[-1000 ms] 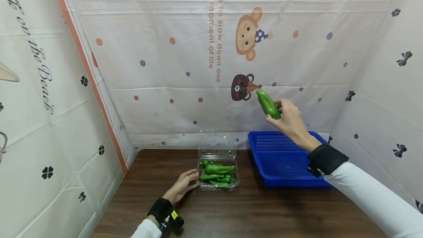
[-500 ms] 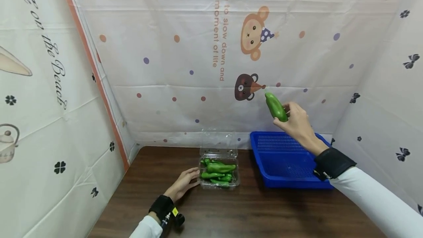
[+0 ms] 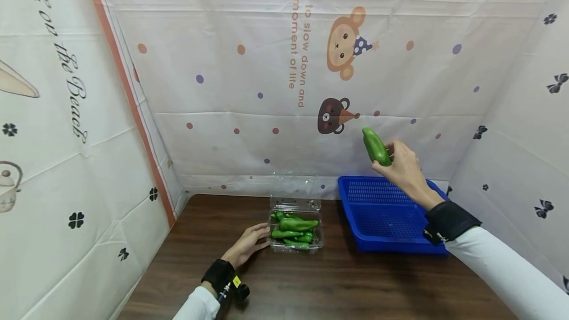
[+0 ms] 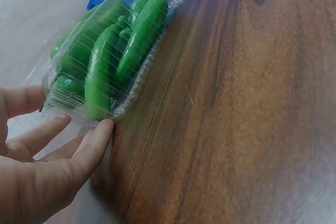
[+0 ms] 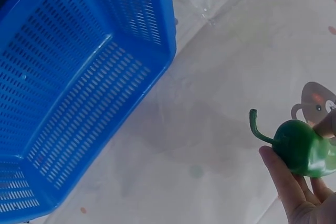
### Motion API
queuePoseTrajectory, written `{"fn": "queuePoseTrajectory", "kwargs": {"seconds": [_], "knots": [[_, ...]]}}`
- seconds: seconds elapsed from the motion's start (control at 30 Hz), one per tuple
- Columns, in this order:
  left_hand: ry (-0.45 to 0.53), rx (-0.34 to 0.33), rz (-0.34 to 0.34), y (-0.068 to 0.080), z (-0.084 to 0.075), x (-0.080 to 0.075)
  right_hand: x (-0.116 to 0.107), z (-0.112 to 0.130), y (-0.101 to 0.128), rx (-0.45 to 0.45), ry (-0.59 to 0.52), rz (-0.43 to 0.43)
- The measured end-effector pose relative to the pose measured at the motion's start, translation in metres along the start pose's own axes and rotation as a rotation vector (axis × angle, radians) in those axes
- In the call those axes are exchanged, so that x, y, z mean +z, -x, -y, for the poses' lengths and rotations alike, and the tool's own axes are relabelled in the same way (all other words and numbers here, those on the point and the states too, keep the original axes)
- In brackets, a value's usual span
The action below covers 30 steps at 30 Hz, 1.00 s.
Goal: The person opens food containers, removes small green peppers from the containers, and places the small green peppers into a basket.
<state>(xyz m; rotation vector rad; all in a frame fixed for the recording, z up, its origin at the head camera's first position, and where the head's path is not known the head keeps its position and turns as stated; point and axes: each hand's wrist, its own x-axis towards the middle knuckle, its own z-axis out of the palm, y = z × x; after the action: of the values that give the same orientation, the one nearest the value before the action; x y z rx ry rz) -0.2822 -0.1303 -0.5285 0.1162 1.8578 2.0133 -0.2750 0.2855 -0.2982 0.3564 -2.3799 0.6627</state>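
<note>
A green pepper [image 3: 376, 147] is pinched between the thumb and fingers of my right hand [image 3: 402, 169], held up above the blue basket. In the right wrist view the curved stem of this pepper [image 5: 299, 148] points away from the palm. My left hand [image 3: 246, 245] touches the left side of a clear plastic clamshell box [image 3: 295, 248] with its fingers extended. Several green peppers [image 3: 298, 224] lie inside the box, and its clear lid [image 3: 295, 186] stands raised at the back. The left wrist view shows the fingertips [image 4: 105, 125] at the box's end wall.
The blue perforated basket [image 3: 391, 243] stands on the dark wooden table [image 3: 284, 285], to the right of the box and below my right hand. A printed white cloth [image 3: 231, 73] hangs behind the table, with more cloth at both sides.
My right hand has shifted slightly right and down in the head view with the pepper in its grip; the view itself has shifted a little too. The left hand stays at the box.
</note>
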Motion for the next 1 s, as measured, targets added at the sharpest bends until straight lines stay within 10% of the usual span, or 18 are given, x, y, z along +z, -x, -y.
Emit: {"fn": "queuePoseTrajectory", "kwargs": {"seconds": [1.0], "knots": [[-0.008,-0.006,0.024,-0.001,0.001,-0.003,0.014,-0.022,0.016,0.048,-0.018,0.044]]}}
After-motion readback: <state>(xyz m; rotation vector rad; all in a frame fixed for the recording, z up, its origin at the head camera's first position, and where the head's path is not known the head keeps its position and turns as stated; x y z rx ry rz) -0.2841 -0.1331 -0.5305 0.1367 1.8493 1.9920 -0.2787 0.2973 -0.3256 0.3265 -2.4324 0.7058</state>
